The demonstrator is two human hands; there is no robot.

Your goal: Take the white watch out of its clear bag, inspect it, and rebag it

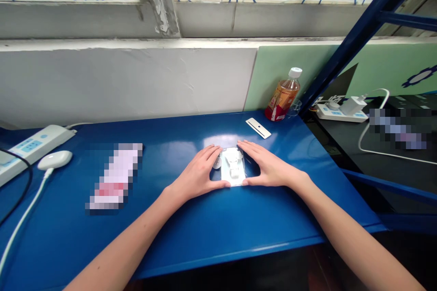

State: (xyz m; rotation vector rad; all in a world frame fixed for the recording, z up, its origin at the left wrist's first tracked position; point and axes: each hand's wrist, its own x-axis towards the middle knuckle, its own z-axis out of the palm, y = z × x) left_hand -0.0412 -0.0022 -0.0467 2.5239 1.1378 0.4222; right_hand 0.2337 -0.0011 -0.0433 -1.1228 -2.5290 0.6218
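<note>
A small white card package (233, 167) with a clear plastic cover and a white plastic piece on it lies on the blue table (191, 232). What exactly the white piece is, I cannot make out through the glare. My left hand (200, 169) grips the package's left side, thumb at the lower corner and fingers at the upper one. On the opposite side, my right hand (268, 166) holds the right edge in the same way. Beside the left fingers shows a clear round piece (217, 162), partly hidden by that hand.
A flat cream strip with a dark slot (258, 128) lies behind the right hand. Farther back stands a drink bottle (283, 95). To the left are a blurred phone-like object (116, 175), a white charger (55, 160) with cable and a power strip (37, 143). A blue metal frame (348, 36) rises at right.
</note>
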